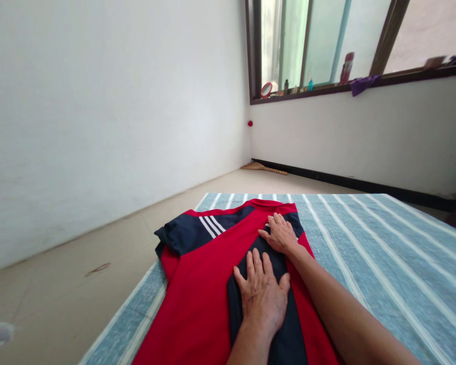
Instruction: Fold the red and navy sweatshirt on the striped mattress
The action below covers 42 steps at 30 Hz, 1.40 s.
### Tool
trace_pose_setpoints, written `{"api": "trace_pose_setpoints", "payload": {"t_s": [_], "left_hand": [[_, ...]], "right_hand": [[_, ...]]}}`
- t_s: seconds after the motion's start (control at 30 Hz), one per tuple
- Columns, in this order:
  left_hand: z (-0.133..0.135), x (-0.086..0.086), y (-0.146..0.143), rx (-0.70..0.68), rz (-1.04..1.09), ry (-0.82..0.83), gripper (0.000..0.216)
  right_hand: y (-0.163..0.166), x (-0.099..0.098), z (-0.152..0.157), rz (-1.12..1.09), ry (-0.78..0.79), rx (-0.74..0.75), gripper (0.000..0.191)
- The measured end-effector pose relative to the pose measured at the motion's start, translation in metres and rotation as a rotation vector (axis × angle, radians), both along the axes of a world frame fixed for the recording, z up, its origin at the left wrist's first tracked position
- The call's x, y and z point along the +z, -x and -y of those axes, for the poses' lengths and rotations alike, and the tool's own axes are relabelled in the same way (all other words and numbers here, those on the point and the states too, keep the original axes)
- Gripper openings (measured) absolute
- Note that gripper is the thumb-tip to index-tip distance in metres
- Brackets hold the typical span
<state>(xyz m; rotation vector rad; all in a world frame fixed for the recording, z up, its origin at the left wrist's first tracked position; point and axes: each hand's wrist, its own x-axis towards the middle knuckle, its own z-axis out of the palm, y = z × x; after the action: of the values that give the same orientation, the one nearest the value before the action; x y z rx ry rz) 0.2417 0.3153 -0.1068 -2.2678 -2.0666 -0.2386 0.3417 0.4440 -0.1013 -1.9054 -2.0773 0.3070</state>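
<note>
Two hands flat on a shirt

The red and blue shirt (201,284) lies at the bed's (383,263) left edge. The left hand (262,296) and right hand (281,234) press it, fingers spread, grasping nothing.

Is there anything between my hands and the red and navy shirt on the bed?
Nothing visible: the left hand and right hand both lie flat, directly on the shirt, spread on the striped bedsheet.

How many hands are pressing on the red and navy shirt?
2. The left hand lies flat on the navy panel of the shirt, nearer the camera. The right hand presses farther up, near the collar.
</note>
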Motion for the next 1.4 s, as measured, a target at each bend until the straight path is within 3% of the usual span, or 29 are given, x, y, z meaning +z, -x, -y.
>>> {"api": "trace_pose_setpoints", "payload": {"t_s": [1.4], "left_hand": [[0.0001, 0.0023, -0.0006, 0.000, 0.000, 0.023, 0.064]], "right_hand": [[-0.0004, 0.0005, 0.0006, 0.001, 0.006, -0.006, 0.072]]}}
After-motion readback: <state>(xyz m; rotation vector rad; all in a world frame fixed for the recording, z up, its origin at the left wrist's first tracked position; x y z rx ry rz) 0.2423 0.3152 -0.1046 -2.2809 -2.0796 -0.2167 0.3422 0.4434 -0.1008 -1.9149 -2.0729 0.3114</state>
